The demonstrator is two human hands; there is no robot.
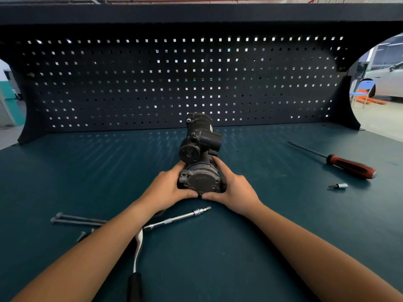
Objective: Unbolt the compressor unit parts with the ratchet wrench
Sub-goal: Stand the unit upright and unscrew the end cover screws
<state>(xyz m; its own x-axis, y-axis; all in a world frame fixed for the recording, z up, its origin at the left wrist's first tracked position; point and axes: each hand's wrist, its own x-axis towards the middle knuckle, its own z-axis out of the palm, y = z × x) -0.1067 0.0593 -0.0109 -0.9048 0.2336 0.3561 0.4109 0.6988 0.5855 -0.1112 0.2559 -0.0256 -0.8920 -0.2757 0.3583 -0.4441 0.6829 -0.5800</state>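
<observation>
A dark grey compressor unit (199,147) lies on the green bench top, its round end cap facing me. My left hand (169,188) grips the cap's left side and my right hand (232,188) grips its right side, thumbs meeting under the cap. The ratchet wrench (174,220), a slim chrome bar with a bit at its tip, lies on the bench just in front of my hands, partly hidden under my left forearm. Two long bolts (76,220) lie at the left, with a shorter bolt (81,236) below them.
A red and black screwdriver (349,165) lies at the right, with a small chrome socket bit (339,185) nearer to me. A black handle with a white strap (136,277) sits by my left arm. A perforated back panel (185,83) closes the rear of the bench.
</observation>
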